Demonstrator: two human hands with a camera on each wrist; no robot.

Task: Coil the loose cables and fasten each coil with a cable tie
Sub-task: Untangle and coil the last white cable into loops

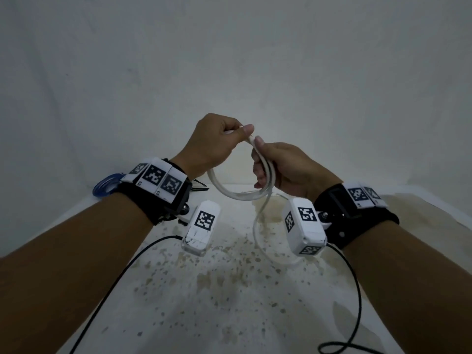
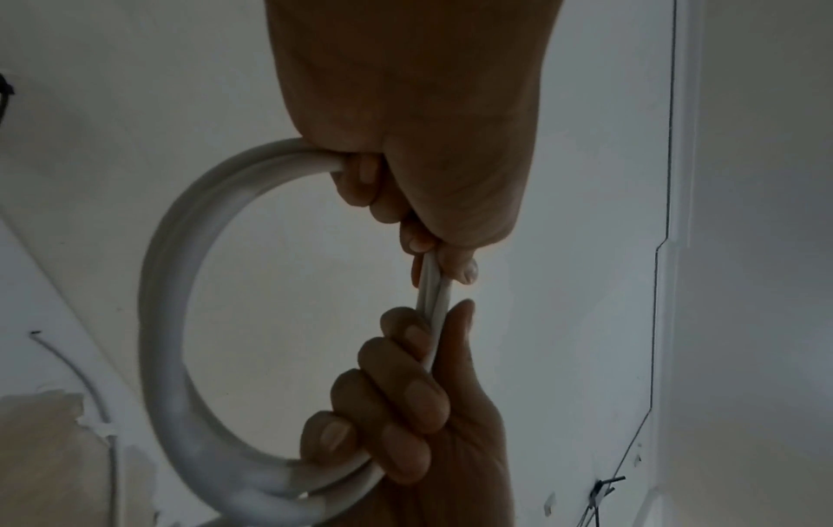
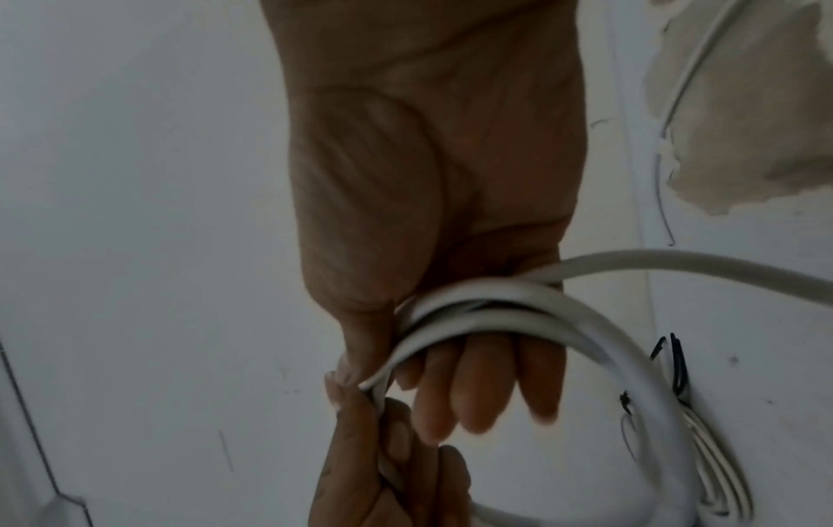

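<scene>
A white cable [image 1: 231, 191] is wound into a small coil of two or three turns and held in the air over the table. My left hand [image 1: 238, 131] pinches the top of the coil between thumb and curled fingers. Right beside it, my right hand [image 1: 260, 155] grips the coil's right side, with its fingers wrapped round the strands. In the left wrist view the coil [image 2: 164, 321] hangs as a ring between both fists. The loose tail [image 1: 258, 233] drops from the coil and curves across the table. Black cable ties [image 1: 199, 186] lie behind my left wrist.
A blue coiled cable [image 1: 107, 185] sits at the table's far left edge. The white table [image 1: 229, 302] is stained and speckled and stands against a plain wall. Black leads [image 1: 357, 290] from the wrist cameras trail over the near part. More white strands [image 3: 721, 481] lie by the ties.
</scene>
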